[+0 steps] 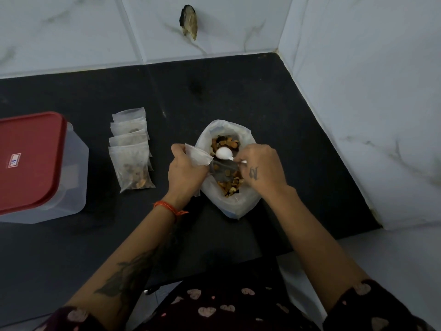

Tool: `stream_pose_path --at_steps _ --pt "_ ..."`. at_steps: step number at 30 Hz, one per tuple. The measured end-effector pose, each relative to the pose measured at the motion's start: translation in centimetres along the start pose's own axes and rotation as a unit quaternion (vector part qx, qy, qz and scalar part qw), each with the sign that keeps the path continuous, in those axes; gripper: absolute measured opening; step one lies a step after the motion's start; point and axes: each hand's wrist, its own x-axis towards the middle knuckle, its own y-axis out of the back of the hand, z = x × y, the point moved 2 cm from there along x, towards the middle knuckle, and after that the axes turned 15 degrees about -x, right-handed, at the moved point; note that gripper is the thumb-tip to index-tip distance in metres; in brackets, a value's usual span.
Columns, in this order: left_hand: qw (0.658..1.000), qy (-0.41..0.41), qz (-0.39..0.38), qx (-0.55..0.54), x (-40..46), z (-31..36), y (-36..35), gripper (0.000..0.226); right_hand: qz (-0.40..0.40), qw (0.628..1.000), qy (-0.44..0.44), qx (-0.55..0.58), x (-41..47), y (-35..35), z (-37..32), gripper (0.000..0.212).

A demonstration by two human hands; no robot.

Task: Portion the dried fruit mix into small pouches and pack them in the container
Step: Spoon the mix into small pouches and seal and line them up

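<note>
A large white bag (241, 206) of dried fruit mix (225, 142) stands open on the black counter. My left hand (185, 172) grips a small clear pouch (199, 156) at the bag's left rim, its mouth turned toward the bag. My right hand (262, 167) pinches the handle of a white plastic spoon (223, 153), whose bowl hangs over the mix near the pouch's mouth. Several filled pouches (131, 151) lie overlapping in a row to the left. At the far left stands the clear container (76, 168) with its red lid (31, 161) on.
The black counter (238, 96) ends at tiled walls behind and on the right, meeting in a corner at the upper right. A dark hole (189, 21) marks the back wall. The counter's front edge runs just before my body.
</note>
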Motion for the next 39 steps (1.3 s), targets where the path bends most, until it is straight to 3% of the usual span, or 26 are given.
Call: stream_pose_path --at_steps 6,8,12,16,21,27,31,34,39 --pt "1.0 -0.004 0.004 0.002 -0.1 -0.1 -0.4 0.06 0.129 0.989 -0.051 0.049 0.6 0.8 0.6 0.012" --pt "1.0 -0.002 0.004 0.005 0.0 0.0 -0.4 0.06 0.118 0.991 -0.04 0.046 1.1 0.2 -0.5 0.016" --pt "1.0 -0.002 0.009 0.005 0.0 -0.1 -0.4 0.06 0.016 1.0 0.013 0.003 0.5 -1.0 -1.2 0.022" --pt "1.0 0.004 0.013 -0.004 0.0 -0.2 -0.4 0.059 -0.026 0.999 0.008 -0.022 -0.3 0.1 0.4 0.025" --pt "1.0 -0.001 0.017 0.002 -0.1 0.0 -0.5 0.059 0.101 0.994 -0.033 0.009 0.0 1.2 0.8 0.016" --pt "1.0 0.008 0.01 0.002 -0.2 0.1 -0.5 0.062 -0.023 0.999 -0.036 0.006 -0.3 0.3 0.1 0.025" --pt "1.0 0.016 0.004 -0.001 -0.2 0.1 -0.5 0.063 0.055 0.992 -0.099 0.051 -0.8 0.9 0.9 0.022" --pt "1.0 0.014 0.004 -0.004 -0.2 0.1 -0.6 0.062 0.089 0.993 -0.071 0.028 -0.1 -0.1 -0.1 0.018" --pt "1.0 0.008 0.01 -0.005 -0.2 0.1 -0.6 0.061 0.028 0.999 0.017 -0.015 0.2 -0.6 -1.2 0.024"
